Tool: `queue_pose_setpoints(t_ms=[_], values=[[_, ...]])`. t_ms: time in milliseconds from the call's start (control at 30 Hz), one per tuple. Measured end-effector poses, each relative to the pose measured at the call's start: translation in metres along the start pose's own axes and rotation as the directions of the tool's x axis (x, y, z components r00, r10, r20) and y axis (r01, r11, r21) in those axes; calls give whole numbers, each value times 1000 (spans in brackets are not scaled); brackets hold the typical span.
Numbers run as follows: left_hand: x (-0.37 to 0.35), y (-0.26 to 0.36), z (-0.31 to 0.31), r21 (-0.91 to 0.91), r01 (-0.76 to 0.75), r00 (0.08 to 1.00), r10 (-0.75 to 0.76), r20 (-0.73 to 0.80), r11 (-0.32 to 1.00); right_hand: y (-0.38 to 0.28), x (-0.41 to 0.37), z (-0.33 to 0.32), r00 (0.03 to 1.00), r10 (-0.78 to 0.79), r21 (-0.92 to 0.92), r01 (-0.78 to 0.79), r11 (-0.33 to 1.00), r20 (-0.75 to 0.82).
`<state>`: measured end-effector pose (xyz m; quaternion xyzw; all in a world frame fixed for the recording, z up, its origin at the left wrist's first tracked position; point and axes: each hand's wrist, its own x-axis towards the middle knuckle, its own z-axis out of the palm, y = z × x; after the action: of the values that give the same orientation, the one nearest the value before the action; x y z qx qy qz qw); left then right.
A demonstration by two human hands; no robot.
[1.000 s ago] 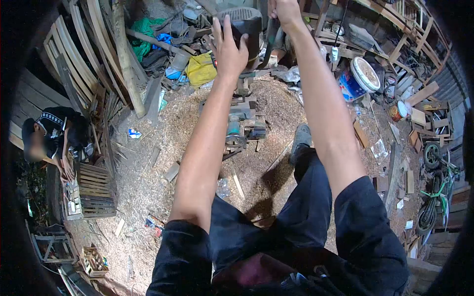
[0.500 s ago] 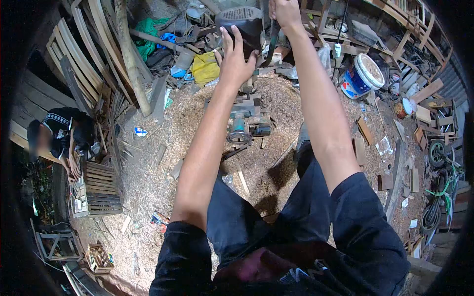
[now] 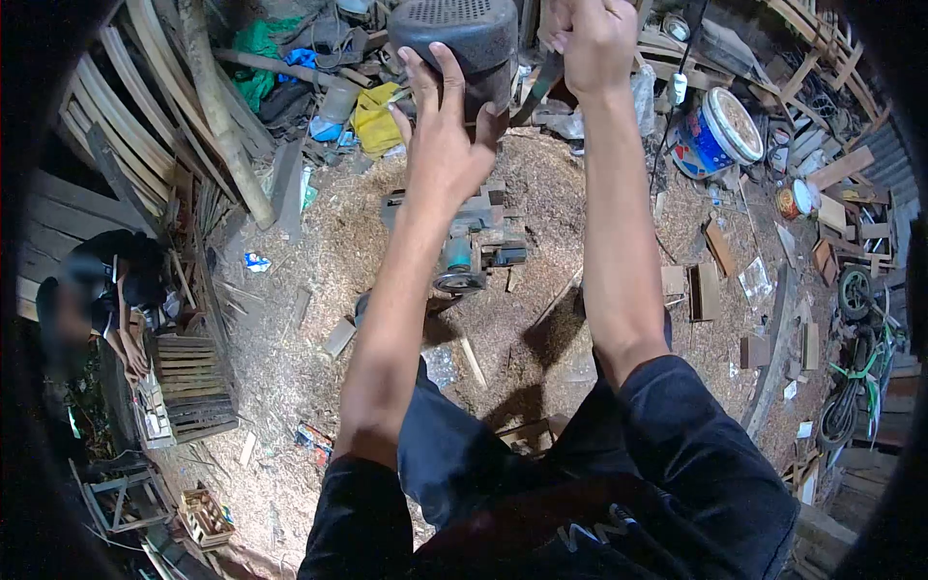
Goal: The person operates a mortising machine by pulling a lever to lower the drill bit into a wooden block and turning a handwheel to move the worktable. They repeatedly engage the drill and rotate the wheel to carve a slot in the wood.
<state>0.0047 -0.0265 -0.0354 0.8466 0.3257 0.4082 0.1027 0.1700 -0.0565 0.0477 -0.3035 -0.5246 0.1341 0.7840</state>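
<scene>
A dark, round metal housing with a perforated top (image 3: 454, 48), which looks like a motor casing, stands at the top of the view. My left hand (image 3: 447, 130) lies against its near side, fingers spread and thumb out to the right. To the right of the housing, my right hand (image 3: 599, 43) is closed in a fist. A dark curved strip (image 3: 539, 92) runs from beside the housing up to its fingers; the strip's upper end is hidden. Below my hands is a metal machine part with a round handwheel (image 3: 459, 280).
Wood shavings (image 3: 319, 261) cover the floor. A paint bucket (image 3: 717, 133) and scrap wood (image 3: 704, 292) lie to the right, near a small bike (image 3: 855, 372). Another person (image 3: 101, 290) sits left beside a slatted wooden crate (image 3: 193, 382). Long boards (image 3: 116, 126) lean behind.
My view has shifted slightly. The housing appears larger and further left. My right fist has moved right and down, with the strip slanting more. My left hand stays on the housing.
</scene>
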Motion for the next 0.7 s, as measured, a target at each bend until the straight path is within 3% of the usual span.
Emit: queue_pose_setpoints(t_ms=[100,200,333,467,500,567,700], values=[[1,-2,1,16,-18,1000,18,7,1000,-5,-9,1,999,-51,-45,50,998,-18],[1,-2,3,1,-34,999,34,-2,999,-13,-22,3,996,17,-89,-24,996,-85],[-1,-2,7,14,-65,998,65,-26,998,-6,-38,-6,999,22,-13,-23,1000,-43],[1,-1,11,28,-39,999,39,-27,999,-7,-51,-5,980,-179,6,179,984,85],[-1,1,11,36,-27,999,27,-16,999,-8,-56,-9,981,-147,77,138,987,125],[-2,-1,12,40,-24,1000,25,-15,999,-13,-65,-2,985,-161,-98,167,981,63],[-1,-5,14,24,-23,1000,24,-14,999,-27,-91,3,996,-86,-195,85,977,5]])
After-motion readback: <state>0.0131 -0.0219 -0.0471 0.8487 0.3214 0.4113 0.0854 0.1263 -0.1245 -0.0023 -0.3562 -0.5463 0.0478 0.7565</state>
